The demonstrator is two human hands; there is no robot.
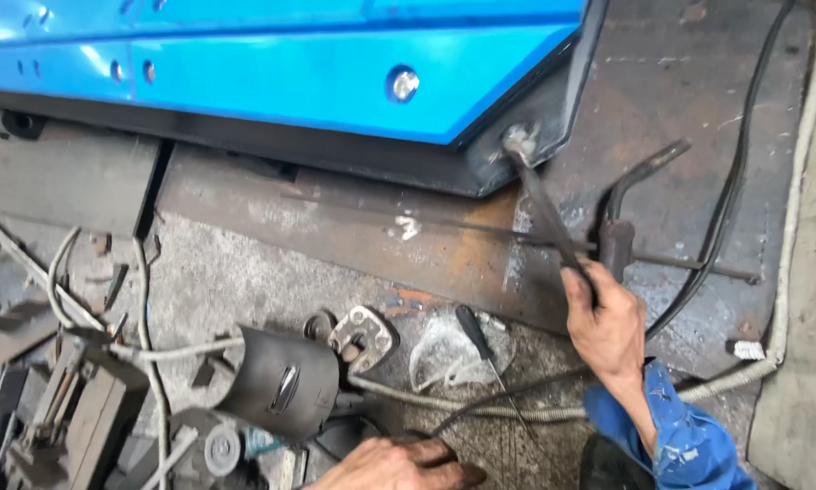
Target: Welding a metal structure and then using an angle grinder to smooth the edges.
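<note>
- The wrench point(546, 210) is gripped at its lower end by the right hand point(605, 322), fingers closed round the handle.
- Its long axis runs up and left from the grip to the bolt point(518, 142) at the blue panel's point(335, 82) corner.
- The left hand point(399, 465) rests on the floor, holding nothing visible, much farther away.

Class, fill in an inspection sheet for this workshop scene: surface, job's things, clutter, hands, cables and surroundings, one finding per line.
Surface: rusty, stained steel plate over a gritty floor.
Job's things: a dark wrench set on a bolt at the corner of the blue panel.
Clutter: a screwdriver, a metal bracket, a dark canister, scrap metal at left.
Hands: right hand shut on the wrench handle; left hand resting low on the floor, holding nothing seen.
Cables: a black cable and a braided hose at right.
Surroundings: a welding torch lying beside the wrench.
</note>
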